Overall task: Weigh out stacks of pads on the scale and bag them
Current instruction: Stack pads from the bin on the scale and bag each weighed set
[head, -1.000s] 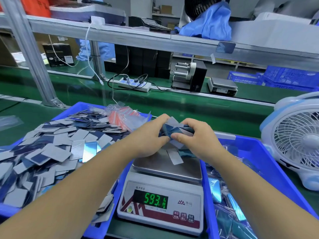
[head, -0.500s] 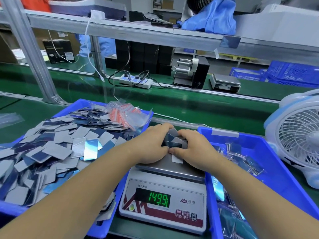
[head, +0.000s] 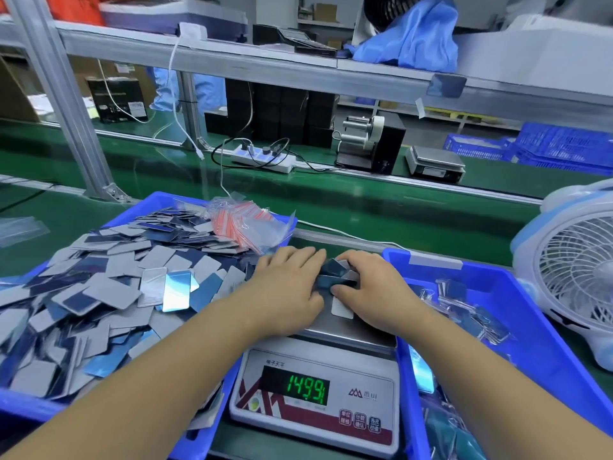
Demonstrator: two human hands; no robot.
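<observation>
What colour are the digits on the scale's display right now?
Green, on a black display on the scale front; the head view shows it clearly.

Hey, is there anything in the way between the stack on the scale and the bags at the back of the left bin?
Nothing visible blocks it. Both hands, left and right, hold the stack on the scale; the bags lie just beyond the left hand, on the loose pads in the left bin.

Grey and blue pads (head: pixel 109 293), blue bins (head: pixel 517 293), green scale digits (head: pixel 306 389)
</observation>
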